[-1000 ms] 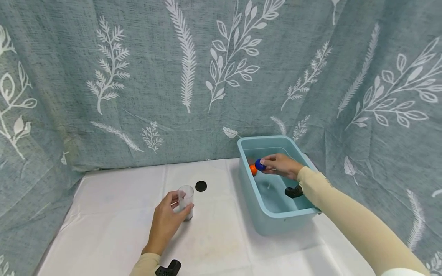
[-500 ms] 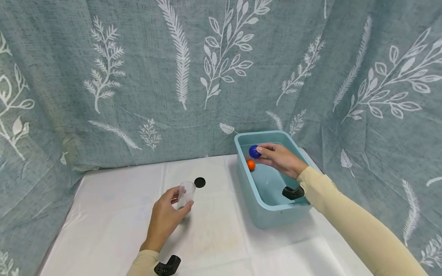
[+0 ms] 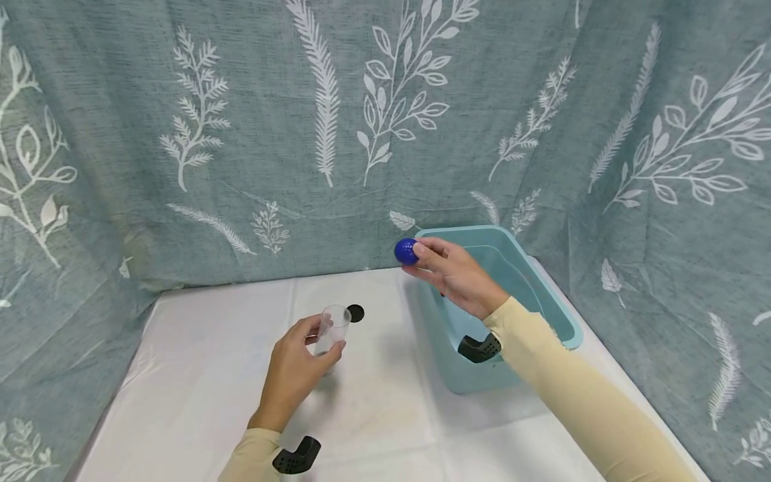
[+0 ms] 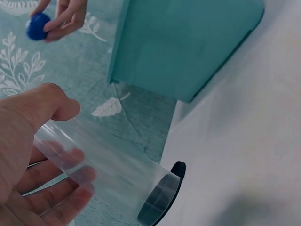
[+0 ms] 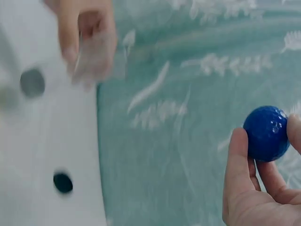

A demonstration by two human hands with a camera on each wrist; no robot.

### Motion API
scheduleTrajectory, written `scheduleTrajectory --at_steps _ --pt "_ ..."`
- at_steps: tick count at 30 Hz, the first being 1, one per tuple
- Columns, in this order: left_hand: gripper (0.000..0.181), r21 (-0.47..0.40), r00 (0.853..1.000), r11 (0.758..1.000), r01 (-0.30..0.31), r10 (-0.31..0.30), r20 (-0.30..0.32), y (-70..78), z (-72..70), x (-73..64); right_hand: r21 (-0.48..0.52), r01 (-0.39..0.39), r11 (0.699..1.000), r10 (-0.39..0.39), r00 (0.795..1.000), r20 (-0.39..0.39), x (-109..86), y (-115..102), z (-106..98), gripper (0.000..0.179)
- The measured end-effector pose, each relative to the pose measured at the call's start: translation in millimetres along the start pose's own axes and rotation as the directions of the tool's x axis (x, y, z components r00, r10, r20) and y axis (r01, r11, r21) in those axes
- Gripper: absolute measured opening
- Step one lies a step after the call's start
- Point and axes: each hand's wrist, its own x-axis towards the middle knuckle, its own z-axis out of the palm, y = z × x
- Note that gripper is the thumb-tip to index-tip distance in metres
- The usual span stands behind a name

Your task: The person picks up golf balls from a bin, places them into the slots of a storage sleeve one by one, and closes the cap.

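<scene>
My right hand (image 3: 454, 274) pinches a blue golf ball (image 3: 406, 251) between thumb and fingertips, above the far left rim of the light-blue bin. Dimples show on the golf ball (image 5: 266, 133) in the right wrist view. My left hand (image 3: 295, 371) holds a clear plastic tube (image 3: 333, 328) by its side, thumb on one side and fingers round the other. The tube (image 4: 117, 165) has a dark base, and nothing shows inside it. Its top opening faces up in the head view. Just behind the tube, a black disc (image 3: 356, 312) lies on the table.
The bin (image 3: 446, 348) stands on the right of the white-covered table (image 3: 199, 375), partly covered by my right forearm. An orange ball inside it is almost wholly hidden by my hand. A patterned grey-green curtain (image 3: 241, 134) closes off the back and sides.
My right hand has lifted the blue golf ball from inside the bin and carried it left, up past the rim. My left hand, still holding the tube, has risen slightly.
</scene>
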Motion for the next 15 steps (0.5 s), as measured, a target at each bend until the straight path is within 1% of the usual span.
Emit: scheduleTrajectory --at_steps 3,6,8,11,15 --pt "0.050 0.008 1.000 1.000 0.006 -0.006 0.005 4.1 -3.0 0.6 0.084 0.025 0.996 -0.025 1.000 -0.004 2.9 7.1 19.6 0.037" --pt "0.050 0.015 1.000 1.000 0.012 -0.013 0.018 7.8 -5.7 0.8 0.130 0.041 0.991 -0.040 0.999 -0.012 5.0 16.2 37.0 0.037" --pt "0.051 0.018 0.999 1.000 0.017 -0.017 0.028 10.0 -7.1 0.7 0.141 0.059 0.988 -0.058 0.998 -0.011 5.8 23.1 47.2 0.037" --pt "0.052 0.022 0.999 0.999 0.024 -0.025 0.037 12.8 -9.2 0.2 0.114 0.103 0.988 -0.104 0.995 0.001 6.9 34.9 59.7 0.036" --pt "0.052 0.022 0.999 0.999 0.025 -0.026 0.043 15.2 -12.4 -0.4 0.000 0.174 0.985 -0.174 0.985 0.017 8.3 52.2 71.9 0.038"
